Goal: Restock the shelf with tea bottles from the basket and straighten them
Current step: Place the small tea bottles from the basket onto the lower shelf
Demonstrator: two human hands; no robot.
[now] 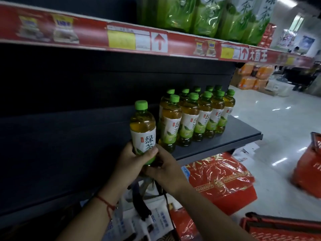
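Observation:
A green-capped tea bottle (142, 126) with a white label stands upright at the front edge of the dark shelf (231, 136). My left hand (132, 160) wraps its lower part from the left, thumb across the label. My right hand (165, 166) grips its base from the right. Just to its right, several matching tea bottles (191, 119) stand in two rows on the shelf. A red basket (281, 228) shows at the bottom right corner; its contents are out of sight.
The shelf's left stretch (69, 136) holds nothing. An upper shelf (121, 39) with a red price strip carries large green bottles (208, 14). Below the shelf lie red gift packages (220, 178). A second red basket (307, 167) sits on the white floor at right.

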